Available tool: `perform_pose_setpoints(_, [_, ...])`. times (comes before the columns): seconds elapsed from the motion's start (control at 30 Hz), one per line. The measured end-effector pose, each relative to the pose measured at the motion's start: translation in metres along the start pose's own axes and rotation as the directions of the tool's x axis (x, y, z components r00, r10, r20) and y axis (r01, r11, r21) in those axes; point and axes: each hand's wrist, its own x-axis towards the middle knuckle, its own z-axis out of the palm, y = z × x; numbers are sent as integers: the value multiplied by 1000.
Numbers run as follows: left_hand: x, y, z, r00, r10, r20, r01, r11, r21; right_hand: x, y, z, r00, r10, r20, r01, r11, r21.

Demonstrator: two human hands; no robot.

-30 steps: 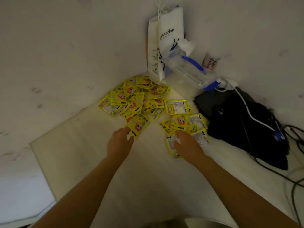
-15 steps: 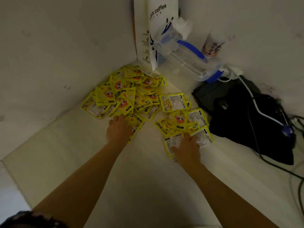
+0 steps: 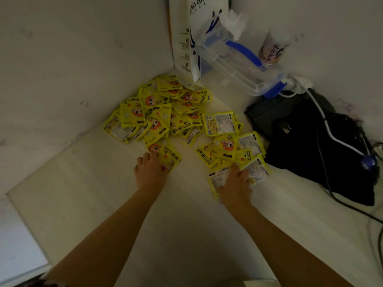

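Both hands are down on the yellow packets spread over the mat (image 3: 99, 195), toward its far corner where the two walls meet. The left hand (image 3: 150, 172) lies with its fingers nearly straight and flat on one packet (image 3: 169, 155) at the near edge of the big heap (image 3: 157, 114). It presses on the packet rather than grasping it. The right hand (image 3: 235, 183) is spread wide over the nearest packets (image 3: 217, 179) of the smaller pile (image 3: 226, 146), fingers splayed and pressing. I can't tell whether its thumb has hooked under one.

The heap fills the corner against the left wall. The smaller pile sits just to its right, with a bare strip of mat between them, and reaches toward the black bag (image 3: 310, 152) at the right edge.

It looks to me like sorting or gathering, and it is far from finished. Most packets lie jumbled in the heap, some face up and some face down, and the smaller pile is loose too, with nothing squared into a stack. A clear box (image 3: 238, 65) with blue clips leans at the back beside a paper bag (image 3: 199, 27) and a cup (image 3: 273, 48). I see no packets in the box, so if that is where they go, all of that is left to do.
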Motion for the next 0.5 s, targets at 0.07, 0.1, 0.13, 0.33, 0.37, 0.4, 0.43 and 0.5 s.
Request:
perform_pose_setpoints(0.07, [-7,-2,0,1000,-22,15,23,998,-56,-1,4,2,999,-30,20,29,998,64])
perform_pose_setpoints(0.1, [-10,-3,-1,999,-33,22,35,994,-104,-2,5,2,998,-52,24,49,994,97])
perform_pose_setpoints(0.13, [-13,-4,-2,998,-46,31,50,986,-161,-3,8,4,997,-73,31,69,991,115])
perform_pose_setpoints(0.33, [-10,-10,-11,987,-151,60,162,903,-397,-3,8,-10,984,-152,88,121,950,287])
perform_pose_setpoints(0.37, [-5,-10,-14,984,-168,62,179,903,-391,1,6,-16,985,-150,83,118,944,310])
perform_pose_setpoints(0.4, [-1,-10,-17,978,-197,65,206,893,-400,7,3,-23,985,-150,82,115,938,327])
perform_pose_setpoints(0.43, [3,-10,-20,970,-234,66,240,870,-432,12,-1,-30,985,-158,67,126,930,345])
perform_pose_setpoints(0.5, [10,-6,-26,947,-307,96,309,784,-539,24,-10,-45,987,-160,33,137,923,361])
